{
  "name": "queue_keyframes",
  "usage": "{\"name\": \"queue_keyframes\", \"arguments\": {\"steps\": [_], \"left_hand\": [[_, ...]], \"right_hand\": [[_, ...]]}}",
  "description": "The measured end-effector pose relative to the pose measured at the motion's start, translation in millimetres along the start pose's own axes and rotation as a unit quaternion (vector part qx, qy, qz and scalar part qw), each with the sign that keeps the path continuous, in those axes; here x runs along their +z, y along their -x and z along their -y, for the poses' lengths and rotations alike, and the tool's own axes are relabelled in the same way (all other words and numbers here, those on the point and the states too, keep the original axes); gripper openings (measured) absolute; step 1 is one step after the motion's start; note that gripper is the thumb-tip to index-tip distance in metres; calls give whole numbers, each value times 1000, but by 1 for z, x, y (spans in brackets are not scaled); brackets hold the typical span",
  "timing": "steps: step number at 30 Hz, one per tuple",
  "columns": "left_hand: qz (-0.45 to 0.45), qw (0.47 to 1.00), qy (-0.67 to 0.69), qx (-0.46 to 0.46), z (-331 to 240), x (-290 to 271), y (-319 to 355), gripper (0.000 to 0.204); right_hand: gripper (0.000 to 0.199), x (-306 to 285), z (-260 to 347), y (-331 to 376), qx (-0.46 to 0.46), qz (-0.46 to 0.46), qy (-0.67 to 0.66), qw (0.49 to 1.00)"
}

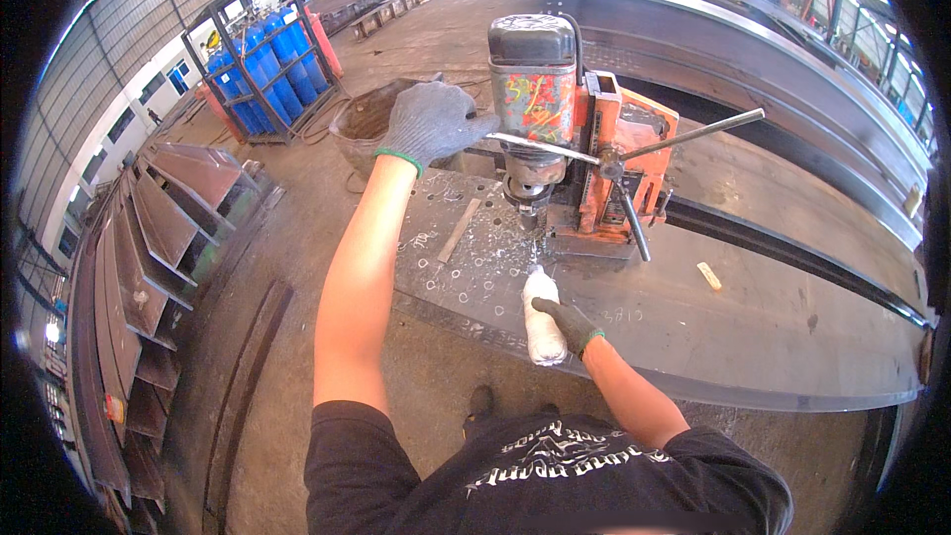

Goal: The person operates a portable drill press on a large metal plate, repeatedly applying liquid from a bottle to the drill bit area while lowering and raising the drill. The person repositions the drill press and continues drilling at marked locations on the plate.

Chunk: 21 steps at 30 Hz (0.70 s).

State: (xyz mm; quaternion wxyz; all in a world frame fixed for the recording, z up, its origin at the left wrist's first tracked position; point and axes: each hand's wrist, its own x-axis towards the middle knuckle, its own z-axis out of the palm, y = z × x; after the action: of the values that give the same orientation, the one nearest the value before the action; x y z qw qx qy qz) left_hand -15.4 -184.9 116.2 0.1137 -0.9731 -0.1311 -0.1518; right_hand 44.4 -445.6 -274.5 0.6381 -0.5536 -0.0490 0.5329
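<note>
**Gloved hands at a magnetic drill on a steel plate**

The right hand (570, 322), in a dark grey glove with a green cuff, is closed around a white plastic bottle (542, 315), holding it tilted with its tip pointing away from the person toward the drill bit (530, 223). Just beyond the bottle's tip, the plate is strewn with pale metal shavings (485, 243) and marked with small chalk circles.

The left hand (433, 122), in a matching glove, grips the end of a thin metal feed handle (540, 147) that runs to the right across the orange magnetic drill (594, 154). The drill stands upright on the steel plate (753, 337), directly beyond the right hand and just right of the left hand.

Beyond the left hand sits a rusty round tub (362, 124). Further to its left stands a rack of blue gas cylinders (272, 69). Well to the left of both hands, stacked steel pieces (158, 228) lie on the floor.
</note>
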Motion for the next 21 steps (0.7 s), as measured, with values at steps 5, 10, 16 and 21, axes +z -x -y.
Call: {"name": "queue_keyframes", "arguments": {"steps": [5,10,16,21], "left_hand": [[0,1000,-1,-9,1,3,-1,59],[-19,1000,-8,1,5,10,-2,59],[0,1000,-5,-19,3,9,-1,58],[-43,998,23,27,5,13,5,56]], "right_hand": [[71,-5,-4,-2,-3,-12,24,1000],[70,-2,-3,2,-16,-23,30,999],[67,7,6,15,-8,-30,34,999],[66,11,10,21,-8,-14,20,1000]]}}
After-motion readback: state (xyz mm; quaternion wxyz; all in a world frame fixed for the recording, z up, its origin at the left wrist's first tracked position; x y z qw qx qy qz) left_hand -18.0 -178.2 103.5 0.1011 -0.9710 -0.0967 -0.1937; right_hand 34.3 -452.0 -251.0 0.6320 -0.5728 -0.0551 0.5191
